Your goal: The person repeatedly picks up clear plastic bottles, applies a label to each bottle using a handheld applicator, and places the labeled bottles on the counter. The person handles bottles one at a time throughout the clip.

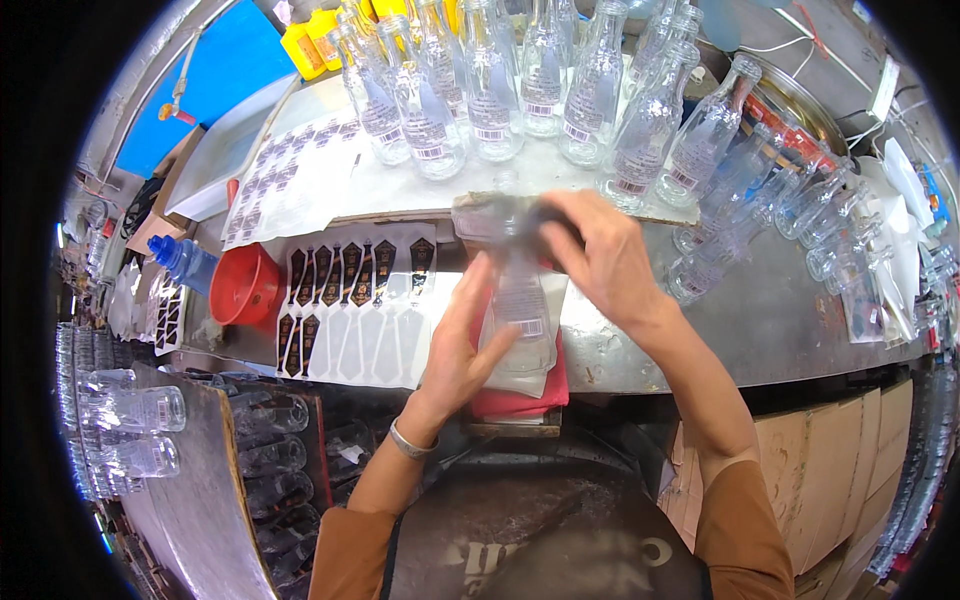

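A clear glass bottle [522, 312] with small print and a barcode lies in front of me, its neck pointing away. It rests on a pad with a red cloth [520, 402] under it. My left hand [462, 345] holds the bottle's left side, thumb across the glass. Over the bottle's shoulder, my right hand [608, 255] has its fingers curled round a dark thing [542, 220], too smeared by motion to name. To the left lies a sheet of labels [360, 300], with dark pointed labels on it and pale outlines where others were.
Several upright printed bottles [490, 110] stand on the raised shelf, beside a printed sheet [290, 185]. More bottles lie at right [740, 235]. A red cup [243, 285] and blue-capped bottle [183, 260] stand left. Cardboard boxes [830, 460] sit below right; bottles fill racks [270, 450] below left.
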The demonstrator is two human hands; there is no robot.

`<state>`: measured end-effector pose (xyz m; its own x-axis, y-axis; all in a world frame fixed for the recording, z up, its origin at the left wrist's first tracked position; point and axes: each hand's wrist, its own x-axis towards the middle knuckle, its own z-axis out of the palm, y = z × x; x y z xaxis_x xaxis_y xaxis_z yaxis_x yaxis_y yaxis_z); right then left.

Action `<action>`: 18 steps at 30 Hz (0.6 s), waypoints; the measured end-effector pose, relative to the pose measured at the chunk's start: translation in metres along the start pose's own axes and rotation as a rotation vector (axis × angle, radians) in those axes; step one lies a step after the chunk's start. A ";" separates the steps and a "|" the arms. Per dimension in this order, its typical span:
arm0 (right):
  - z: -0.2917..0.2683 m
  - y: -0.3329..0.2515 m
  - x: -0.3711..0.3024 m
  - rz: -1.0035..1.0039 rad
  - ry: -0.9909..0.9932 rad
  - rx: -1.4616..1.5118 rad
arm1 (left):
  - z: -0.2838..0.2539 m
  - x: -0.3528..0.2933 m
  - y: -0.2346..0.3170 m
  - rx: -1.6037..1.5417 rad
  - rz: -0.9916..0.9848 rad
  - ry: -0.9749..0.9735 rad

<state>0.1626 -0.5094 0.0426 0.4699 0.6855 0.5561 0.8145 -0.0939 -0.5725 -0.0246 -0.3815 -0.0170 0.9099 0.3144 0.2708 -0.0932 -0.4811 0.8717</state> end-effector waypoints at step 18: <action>0.007 -0.027 0.016 -0.335 -0.125 -0.205 | 0.029 -0.037 0.002 0.040 0.005 0.174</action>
<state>0.1455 -0.4915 0.0629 0.1320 0.7839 0.6067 0.9723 0.0168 -0.2332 -0.0465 -0.4182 -0.0367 0.8256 0.4467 0.3447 -0.0782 -0.5145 0.8539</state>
